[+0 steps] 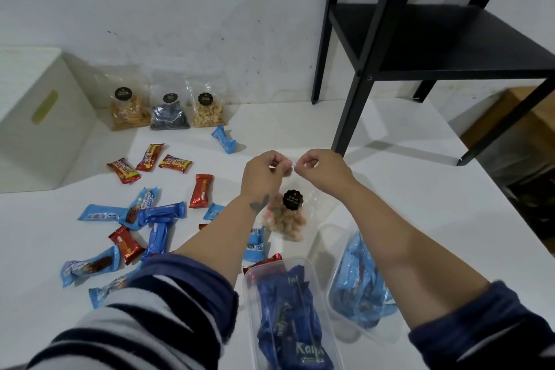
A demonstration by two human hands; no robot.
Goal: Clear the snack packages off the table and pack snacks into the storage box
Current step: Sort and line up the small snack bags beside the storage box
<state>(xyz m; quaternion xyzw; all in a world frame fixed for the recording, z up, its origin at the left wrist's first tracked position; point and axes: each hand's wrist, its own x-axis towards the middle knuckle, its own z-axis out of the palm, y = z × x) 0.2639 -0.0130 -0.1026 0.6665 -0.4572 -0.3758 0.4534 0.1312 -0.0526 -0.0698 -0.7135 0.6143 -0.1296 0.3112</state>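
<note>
Pinching clear biscuit bag [288,216] top, left hand [264,171], right hand [321,167], bare table [390,189] rightward

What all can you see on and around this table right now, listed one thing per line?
Clear bag of pastel biscuits: one, black round label, held up at table centre by its top.
Clear snack bags: three, black labels, standing against the back wall.
Beng-beng bars: three, red and yellow, left of centre.
Other loose wrapped snacks: many, light blue, dark blue and red, scattered front left.
Clear tubs: two, near edge; one holds dark blue packs, the other light blue packs.
White box: one, back left.
Black shelf: one, back right.
Left hand: pinching the bag top.
Right hand: pinching the bag top.
</note>
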